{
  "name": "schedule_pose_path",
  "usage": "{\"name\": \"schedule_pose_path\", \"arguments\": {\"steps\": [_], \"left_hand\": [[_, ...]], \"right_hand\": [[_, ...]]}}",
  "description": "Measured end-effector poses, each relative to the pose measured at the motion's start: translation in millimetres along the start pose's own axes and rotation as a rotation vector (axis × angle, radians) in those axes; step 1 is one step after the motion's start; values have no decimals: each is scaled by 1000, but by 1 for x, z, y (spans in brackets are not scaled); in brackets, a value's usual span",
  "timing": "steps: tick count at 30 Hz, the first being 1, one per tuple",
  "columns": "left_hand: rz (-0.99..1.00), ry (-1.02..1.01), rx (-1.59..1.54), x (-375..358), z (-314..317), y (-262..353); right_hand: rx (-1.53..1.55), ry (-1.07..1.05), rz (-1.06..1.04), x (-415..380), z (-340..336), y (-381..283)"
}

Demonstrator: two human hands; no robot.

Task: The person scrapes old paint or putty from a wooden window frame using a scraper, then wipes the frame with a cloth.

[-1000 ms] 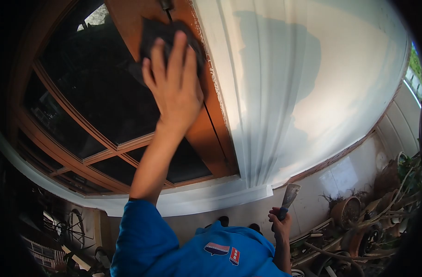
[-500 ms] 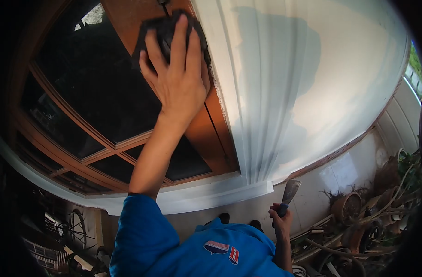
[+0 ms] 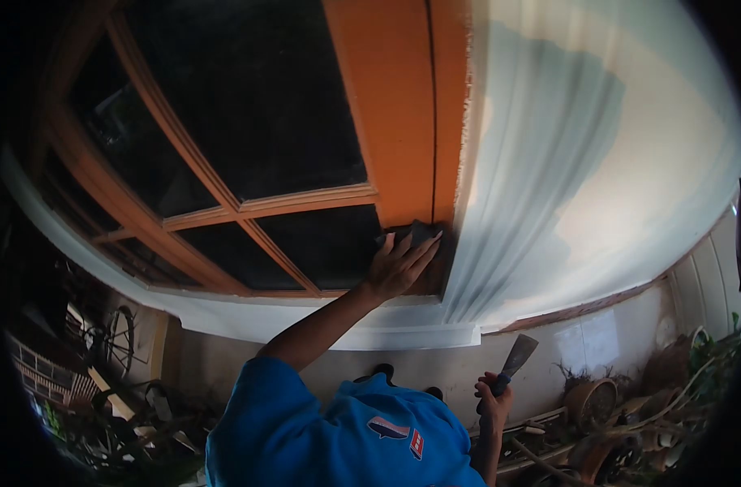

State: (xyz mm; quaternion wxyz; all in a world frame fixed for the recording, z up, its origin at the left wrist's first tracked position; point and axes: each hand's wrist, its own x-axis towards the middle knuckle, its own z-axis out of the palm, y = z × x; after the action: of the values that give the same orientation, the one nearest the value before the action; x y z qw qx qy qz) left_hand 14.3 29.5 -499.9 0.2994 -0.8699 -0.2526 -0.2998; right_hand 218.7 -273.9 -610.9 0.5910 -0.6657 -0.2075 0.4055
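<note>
My left hand (image 3: 399, 266) presses a dark, crumpled cloth-like sheet (image 3: 423, 233) against the lower right corner of the orange window frame (image 3: 395, 105). The fingers lie over the sheet and hide part of it; its exact material cannot be told. Low on the right, my right hand (image 3: 494, 396) is closed round the handle of a putty knife (image 3: 519, 355). The wide metal blade points up and to the right, apart from the wall. Dark glass panes (image 3: 249, 97) fill the window left of my left hand.
White fluted trim (image 3: 516, 187) borders the frame on the right, with a rough edge along the join. A white sill (image 3: 370, 334) runs beneath the window. Clay pots (image 3: 591, 403) and branches crowd the lower right; a wheel (image 3: 120, 334) stands at lower left.
My left hand has slid the dark sheet down the frame, from near the top to the bottom corner. The view has shifted. The putty knife stays in my right hand.
</note>
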Motion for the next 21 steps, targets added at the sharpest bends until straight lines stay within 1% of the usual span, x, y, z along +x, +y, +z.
{"name": "schedule_pose_path", "arguments": {"steps": [2,5,7,10,13,15,17,19,21], "left_hand": [[-38,107,59,24,-12,-12],[-112,286,45,80,-52,-37],[-228,383,32,117,-86,-46],[-248,474,30,127,-87,-49],[-185,502,10,105,-64,-44],[-135,413,-64,82,-56,-37],[-87,275,-113,60,-63,-29],[-21,294,-324,26,-54,-17],[-14,263,-489,-9,-53,6]], "right_hand": [[6,-14,-3,3,2,-1],[2,-42,7,2,7,-3],[-4,-69,12,2,10,-5],[-17,-108,8,3,15,-6],[-41,-125,-3,4,20,-9],[-53,-132,-8,4,22,-8],[-54,-148,-19,4,25,-5],[-50,-168,-37,7,23,0],[-46,-177,-20,7,25,-1]]}}
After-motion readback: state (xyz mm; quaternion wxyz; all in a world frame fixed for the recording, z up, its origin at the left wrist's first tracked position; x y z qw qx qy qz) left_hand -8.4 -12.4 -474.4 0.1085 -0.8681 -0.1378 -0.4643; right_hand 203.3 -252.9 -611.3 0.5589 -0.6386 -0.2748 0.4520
